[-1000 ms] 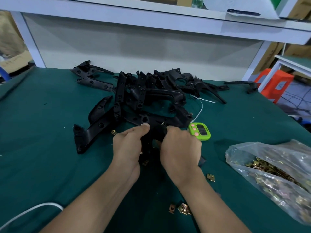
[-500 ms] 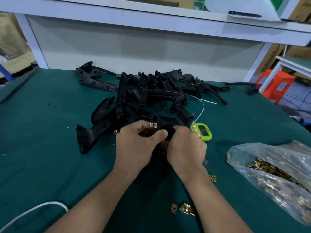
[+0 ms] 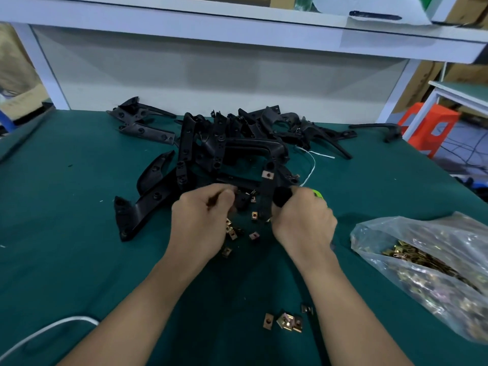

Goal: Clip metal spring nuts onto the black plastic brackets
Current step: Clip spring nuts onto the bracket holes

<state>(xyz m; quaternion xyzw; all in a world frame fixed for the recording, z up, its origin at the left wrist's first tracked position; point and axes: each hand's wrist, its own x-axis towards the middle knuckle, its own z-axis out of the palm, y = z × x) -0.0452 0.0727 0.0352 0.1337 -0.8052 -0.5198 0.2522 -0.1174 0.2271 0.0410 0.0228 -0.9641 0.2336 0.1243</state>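
Note:
My right hand (image 3: 303, 220) grips a black plastic bracket (image 3: 266, 196) held upright above the green table; a metal spring nut (image 3: 268, 175) sits clipped on its top end. My left hand (image 3: 203, 220) is curled beside the bracket's lower part, blurred, and what it holds is hidden. Several loose spring nuts (image 3: 232, 233) lie under and between my hands, and a few more spring nuts (image 3: 286, 319) lie nearer me. A heap of black brackets (image 3: 224, 143) sits behind my hands.
A clear plastic bag of spring nuts (image 3: 427, 262) lies at the right. A green timer (image 3: 317, 194) is mostly hidden behind my right hand. A white cable (image 3: 47, 328) curls at the lower left. White shelf frame (image 3: 237, 35) stands behind the table (image 3: 66, 233).
The bracket has been lifted and turned upright in my right hand, with the clipped nut now at its top. My hands have moved apart, uncovering loose nuts on the table.

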